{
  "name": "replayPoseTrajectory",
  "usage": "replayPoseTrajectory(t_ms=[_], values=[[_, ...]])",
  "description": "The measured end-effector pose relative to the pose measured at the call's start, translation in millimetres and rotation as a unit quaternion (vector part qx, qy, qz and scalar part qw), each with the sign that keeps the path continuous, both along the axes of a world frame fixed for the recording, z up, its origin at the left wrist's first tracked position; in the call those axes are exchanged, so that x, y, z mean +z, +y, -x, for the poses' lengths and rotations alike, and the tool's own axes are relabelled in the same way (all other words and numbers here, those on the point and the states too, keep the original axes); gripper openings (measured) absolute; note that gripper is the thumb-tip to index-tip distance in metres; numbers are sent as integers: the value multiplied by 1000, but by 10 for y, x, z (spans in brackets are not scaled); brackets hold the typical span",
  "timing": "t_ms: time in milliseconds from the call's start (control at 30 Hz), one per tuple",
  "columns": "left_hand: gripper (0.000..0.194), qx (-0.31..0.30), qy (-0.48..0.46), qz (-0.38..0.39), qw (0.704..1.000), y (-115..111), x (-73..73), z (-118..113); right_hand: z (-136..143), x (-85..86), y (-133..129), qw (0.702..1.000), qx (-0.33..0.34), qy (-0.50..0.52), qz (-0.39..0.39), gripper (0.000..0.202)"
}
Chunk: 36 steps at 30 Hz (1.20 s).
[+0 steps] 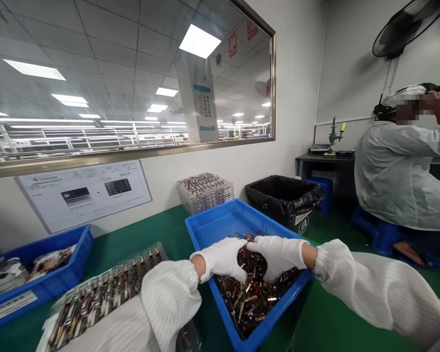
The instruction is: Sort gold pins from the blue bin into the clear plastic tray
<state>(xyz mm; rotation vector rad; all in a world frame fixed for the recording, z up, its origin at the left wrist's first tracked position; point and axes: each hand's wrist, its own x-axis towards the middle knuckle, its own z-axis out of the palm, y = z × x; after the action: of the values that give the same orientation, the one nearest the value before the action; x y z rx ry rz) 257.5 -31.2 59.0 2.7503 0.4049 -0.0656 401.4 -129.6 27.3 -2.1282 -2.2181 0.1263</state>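
Note:
A blue bin (pixel 238 337) holds a heap of small metal parts (pixel 247 298) with thin red and green wires, some gold-coloured. Both of my hands wear white gloves and reach into this heap. My left hand (pixel 225 257) curves round the parts from the left, its fingertips partly buried. From the right, my right hand (pixel 278 254) curves inward in the same way, so a clump of parts sits between the two palms. At the left of the bin, a clear plastic tray (pixel 157 252) holds rows of similar slender parts, partly behind my left sleeve.
Stacked clear trays (pixel 205 193) of parts stand by the wall. A black-lined trash bin (pixel 284 195) is beyond the blue bin. Another blue bin (pixel 40 278) with bagged items lies at left. A co-worker (pixel 403 166) sits on a blue stool at right.

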Motion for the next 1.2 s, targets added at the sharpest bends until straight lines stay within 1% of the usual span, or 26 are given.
replayPoseTrajectory(t_ms=[67,133,167,233,267,333,400,467,533,667,733,867,933,1000,1033,1067,1100,1133,1200], values=[[54,10,0,-24,1000,-60,-33,-12,53,-8,13,999,-3,-32,-6,71],[48,20,14,-46,999,-98,-51,-16,100,10,5,999,-12,-40,-28,57],[50,24,18,-55,998,-109,-55,-19,118,21,0,998,-15,-39,-42,49],[60,34,20,-76,996,-121,-59,-34,140,37,-2,997,-19,-34,-68,38],[66,41,21,-85,995,-125,-61,-47,144,42,3,997,-18,-31,-70,37],[74,59,29,-100,993,-138,-73,-85,142,46,26,998,-10,-15,-54,44],[73,86,46,-107,989,-157,-99,-128,143,46,56,999,-9,11,-39,56],[67,120,52,-101,986,-179,-131,-157,158,43,82,998,-22,31,-40,56],[56,148,38,-85,985,-188,-153,-159,180,39,100,997,-44,41,-56,45],[25,159,-20,-56,986,-129,-126,-93,166,36,133,989,-85,87,-88,19],[16,161,-54,-38,985,-69,-80,-47,112,39,151,983,-85,128,-103,15],[14,150,-125,6,981,20,28,31,11,56,170,964,-55,223,-132,19],[16,136,-140,37,980,30,72,60,0,89,153,956,-36,259,-130,21],[22,118,-147,120,975,44,102,88,-3,154,106,951,-8,287,-114,24],[27,114,-153,169,967,64,112,105,-12,198,70,947,10,305,-98,28],[32,117,-161,210,957,96,118,126,-33,247,26,942,26,324,-80,34],[36,128,-169,235,949,139,120,152,-66,296,-24,937,39,342,-61,43],[39,147,-177,239,943,189,119,182,-111,341,-79,933,45,354,-42,55],[50,179,-173,197,948,284,108,251,-216,397,-183,939,29,343,-6,80]])
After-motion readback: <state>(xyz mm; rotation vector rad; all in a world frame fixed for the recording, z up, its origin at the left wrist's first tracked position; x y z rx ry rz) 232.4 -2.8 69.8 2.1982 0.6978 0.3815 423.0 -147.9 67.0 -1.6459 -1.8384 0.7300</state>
